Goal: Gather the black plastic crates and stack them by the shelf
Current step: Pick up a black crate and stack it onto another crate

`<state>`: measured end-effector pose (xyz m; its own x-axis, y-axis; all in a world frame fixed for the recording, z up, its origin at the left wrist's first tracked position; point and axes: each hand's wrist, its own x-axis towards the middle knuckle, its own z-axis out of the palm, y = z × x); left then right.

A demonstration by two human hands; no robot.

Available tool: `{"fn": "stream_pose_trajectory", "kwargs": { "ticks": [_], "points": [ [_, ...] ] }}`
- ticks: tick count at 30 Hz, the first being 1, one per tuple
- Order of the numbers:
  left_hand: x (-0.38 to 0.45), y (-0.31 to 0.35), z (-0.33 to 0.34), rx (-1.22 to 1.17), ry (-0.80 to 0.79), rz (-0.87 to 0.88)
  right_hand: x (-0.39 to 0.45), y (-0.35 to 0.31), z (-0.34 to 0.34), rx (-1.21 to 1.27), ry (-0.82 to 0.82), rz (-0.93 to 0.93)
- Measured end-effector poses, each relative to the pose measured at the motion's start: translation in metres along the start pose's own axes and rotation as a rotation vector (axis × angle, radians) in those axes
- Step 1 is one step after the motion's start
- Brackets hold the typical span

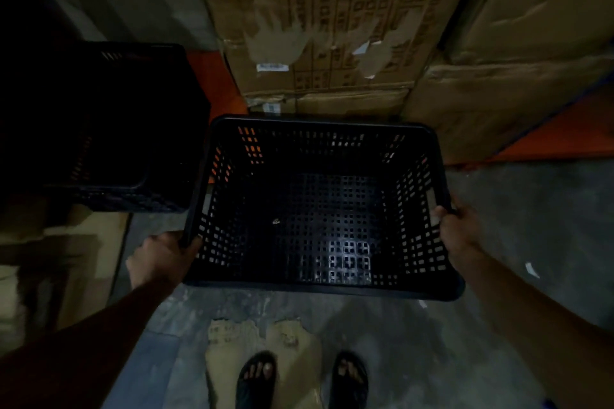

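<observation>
Head view — left hand (pixel 162 259), right hand (pixel 457 229) each clamped on black crate (pixel 319 209) rim.

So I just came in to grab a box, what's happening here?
A person holds an empty black perforated plastic crate by its side rims, left hand and right hand each closed in a grip. Another black plastic crate sits to the left, with brown cardboard boxes stacked just ahead.
</observation>
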<state>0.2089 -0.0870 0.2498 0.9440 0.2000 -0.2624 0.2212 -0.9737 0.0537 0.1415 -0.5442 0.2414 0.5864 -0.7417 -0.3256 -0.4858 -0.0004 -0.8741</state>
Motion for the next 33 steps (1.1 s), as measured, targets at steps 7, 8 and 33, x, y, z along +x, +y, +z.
{"fn": "stream_pose_trajectory", "kwargs": {
  "ticks": [7, 8, 33],
  "points": [
    [0.007, -0.009, 0.001, 0.002, 0.051, -0.033, 0.022, -0.004, 0.022, -0.074, -0.091, -0.012],
    [0.008, -0.007, 0.001, -0.008, 0.050, -0.035, 0.027, -0.004, 0.023, -0.091, -0.086, -0.013],
    [0.002, 0.009, 0.011, -0.415, -0.105, -0.171, 0.059, -0.012, 0.021, -0.473, -0.148, -0.119]
  ]
}}
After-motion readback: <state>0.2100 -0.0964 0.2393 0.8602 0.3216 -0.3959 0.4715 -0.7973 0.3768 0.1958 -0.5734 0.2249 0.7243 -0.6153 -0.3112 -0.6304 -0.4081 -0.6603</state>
